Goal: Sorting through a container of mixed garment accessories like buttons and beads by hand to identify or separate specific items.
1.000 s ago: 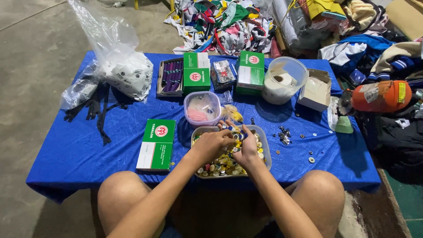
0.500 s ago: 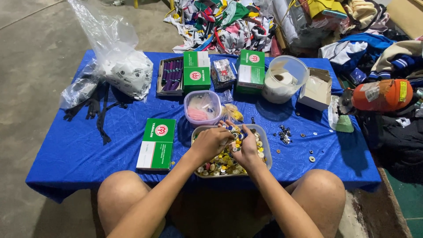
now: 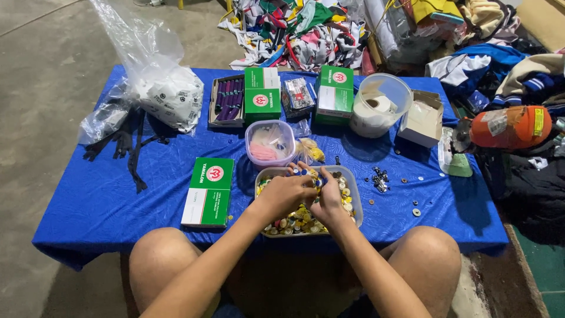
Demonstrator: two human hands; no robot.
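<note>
Buttons [image 3: 300, 221], mixed yellow/white/blue, heaped in clear rectangular tray [image 3: 355, 203] at near edge of blue-covered surface [image 3: 94, 206], right in front of knees. Left hand [image 3: 287, 194] curled over the heap, right hand [image 3: 329, 200] just beside it, fingers [image 3: 307, 182] of both pinched close over small pieces near tray centre; exactly which piece is held, cannot tell.

Judgement: best worked w/ light fingertip pinches, one piece at a time, wrists kept over tray so drops fall back in.

Outward: pink-tinted lidded tub [image 3: 269, 143] touching tray's far-left corner. Green-white box [image 3: 207, 191] just left of tray. Loose metal bits [image 3: 379, 178] and stray buttons scattered right of tray, easy to sweep off w/ an elbow. Round clear container [image 3: 381, 105], more green boxes, clear plastic bag [image 3: 159, 88] farther back, well apart. Cloth pile beyond surface.
</note>
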